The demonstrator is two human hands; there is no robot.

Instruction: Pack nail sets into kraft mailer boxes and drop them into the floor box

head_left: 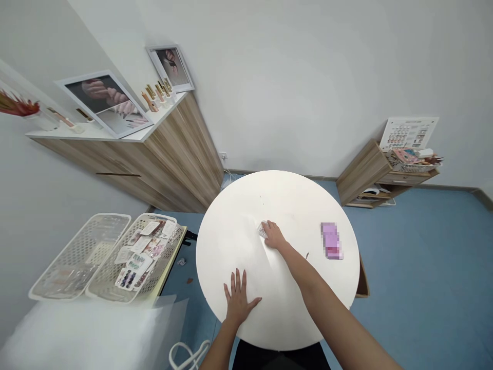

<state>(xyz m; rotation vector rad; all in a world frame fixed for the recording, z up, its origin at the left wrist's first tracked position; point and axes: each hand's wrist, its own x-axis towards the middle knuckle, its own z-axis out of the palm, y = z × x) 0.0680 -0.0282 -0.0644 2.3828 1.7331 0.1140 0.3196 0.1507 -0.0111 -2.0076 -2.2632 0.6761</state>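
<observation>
My left hand (238, 298) lies flat on the round white table (239, 226), fingers spread, near the front edge, holding nothing. My right hand (273, 235) reaches to the middle of the table and rests on a small clear packet (263, 229) with its fingers curled over it. The packet is mostly hidden under the fingers. A pink blurred rectangle (331, 240) lies on the table to the right of that hand.
Two white baskets stand at the left, one (73, 257) nearly bare, one (150, 246) holding several nail-set cards. A wooden cabinet (154, 154) carries framed pictures and bottles. A low wooden shelf (370, 174) with a colour chart stands at the back right. The floor is blue.
</observation>
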